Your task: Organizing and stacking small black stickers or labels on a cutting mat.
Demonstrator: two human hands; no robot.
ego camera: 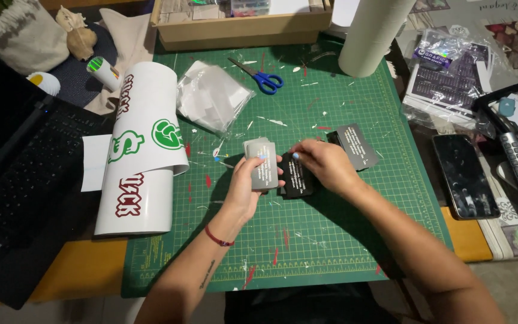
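So the left hand (248,180) is curled around a small stack of grey cards (262,163), thumb on the front, held upright just above the middle of the green cutting mat (331,234). The right hand (325,163) is right beside it, fingers bent down and pinching the top of a black card pile (297,177) that sits on the mat between both hands. Another bunch of black cards (355,146) lies just behind the right hand, toward the mat's right edge. Further out, blue-handled scissors (260,77) and a crinkled clear plastic bag (211,96) sit near the mat's far edge, a white roll (374,33) stands at the far right corner, and a curled white sticker sheet (142,150) hangs over the left edge. A dark phone (464,175) lies off the mat to the right.
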